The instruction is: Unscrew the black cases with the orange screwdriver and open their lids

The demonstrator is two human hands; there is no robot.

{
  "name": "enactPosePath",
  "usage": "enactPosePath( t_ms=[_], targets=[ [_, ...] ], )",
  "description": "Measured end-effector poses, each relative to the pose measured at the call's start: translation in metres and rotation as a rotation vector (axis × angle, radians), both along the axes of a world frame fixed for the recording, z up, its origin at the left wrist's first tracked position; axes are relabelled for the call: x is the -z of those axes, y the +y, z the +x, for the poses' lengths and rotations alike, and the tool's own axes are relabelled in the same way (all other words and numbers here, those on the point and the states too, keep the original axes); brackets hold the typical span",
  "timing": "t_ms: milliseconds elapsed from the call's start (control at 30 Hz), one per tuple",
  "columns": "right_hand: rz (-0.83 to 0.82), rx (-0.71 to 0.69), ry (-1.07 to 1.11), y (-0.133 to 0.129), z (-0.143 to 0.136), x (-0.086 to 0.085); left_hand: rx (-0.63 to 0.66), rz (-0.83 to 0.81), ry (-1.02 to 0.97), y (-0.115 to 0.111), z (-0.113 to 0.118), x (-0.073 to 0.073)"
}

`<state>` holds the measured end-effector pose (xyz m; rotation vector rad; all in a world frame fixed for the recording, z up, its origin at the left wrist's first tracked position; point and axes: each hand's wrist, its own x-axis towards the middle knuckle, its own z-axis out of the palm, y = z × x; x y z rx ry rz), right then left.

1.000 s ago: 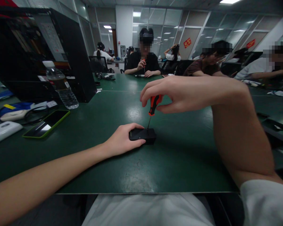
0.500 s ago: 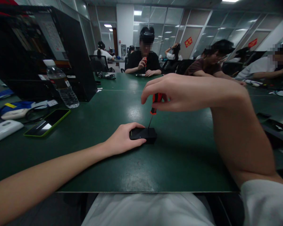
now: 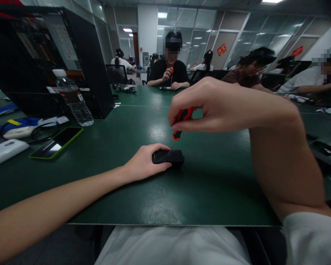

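A small black box-shaped device (image 3: 176,157) lies on the green table (image 3: 165,198), its kind unclear. My left hand (image 3: 147,162) grips its left end, thumb on the near side and fingers on the far side. Above it, my right hand (image 3: 193,110) is closed around the red and black handle of a screwdriver (image 3: 176,135). The thin shaft slants down to the left, and its tip is at the top face of the device. Whether the tip sits in a screw is too small to tell.
On the left are a phone (image 3: 56,143) with a green case, a white device (image 3: 7,152), a water bottle (image 3: 73,97) and a black computer case (image 3: 79,55). Cables (image 3: 124,88) lie farther back. A person (image 3: 168,71) across the table holds another screwdriver; others sit at right.
The screwdriver now leans more, and its tip has shifted left along the device. My right fingers have closed more tightly round the handle. My left hand stays on the device.
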<state>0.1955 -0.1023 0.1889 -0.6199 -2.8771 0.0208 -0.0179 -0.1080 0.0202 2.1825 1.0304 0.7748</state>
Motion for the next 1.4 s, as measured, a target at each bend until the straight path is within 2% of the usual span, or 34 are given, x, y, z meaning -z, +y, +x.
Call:
enactPosePath(
  t_ms=[367,567,633,700,833,867,1000,1033,1067,1133,1200,1233,1333,1400],
  targets=[
    [0.016,-0.156,0.003,0.003,-0.010,0.011,0.022,0.021,-0.030,0.001,-0.001,0.004],
    [0.009,-0.222,-0.036,0.001,-0.007,0.009,0.094,0.219,-0.199,0.000,-0.002,0.000],
    [0.070,-0.182,-0.024,-0.001,-0.008,0.011,0.151,0.256,-0.225,-0.001,-0.001,-0.001],
    [0.146,-0.080,-0.024,-0.003,-0.010,0.012,0.187,0.271,-0.240,-0.002,-0.001,-0.002],
    [0.275,0.149,-0.055,-0.006,-0.012,0.013,0.169,0.236,-0.221,-0.004,0.001,-0.003],
    [0.268,0.147,-0.066,-0.006,-0.011,0.013,0.161,0.226,-0.215,-0.004,0.001,-0.004],
    [0.179,-0.075,-0.071,-0.008,-0.005,0.012,0.159,0.218,-0.214,-0.005,0.002,-0.004],
    [0.200,-0.081,-0.054,-0.008,-0.005,0.013,0.157,0.221,-0.215,-0.005,0.001,-0.003],
    [0.243,-0.040,-0.034,-0.008,-0.005,0.013,0.153,0.224,-0.213,-0.004,0.001,-0.003],
    [0.333,0.126,-0.025,-0.009,-0.006,0.013,0.146,0.231,-0.208,-0.004,0.001,-0.002],
    [0.343,0.223,-0.048,-0.009,-0.007,0.012,0.145,0.233,-0.204,-0.004,0.001,-0.001],
    [0.298,0.187,-0.063,-0.010,-0.007,0.011,0.147,0.232,-0.202,-0.003,0.000,-0.001],
    [0.128,-0.083,-0.084,-0.011,-0.005,0.007,0.149,0.230,-0.204,-0.004,0.001,-0.001],
    [0.124,-0.157,-0.061,-0.011,-0.004,0.006,0.158,0.236,-0.211,-0.004,0.001,-0.002]
  ],
)
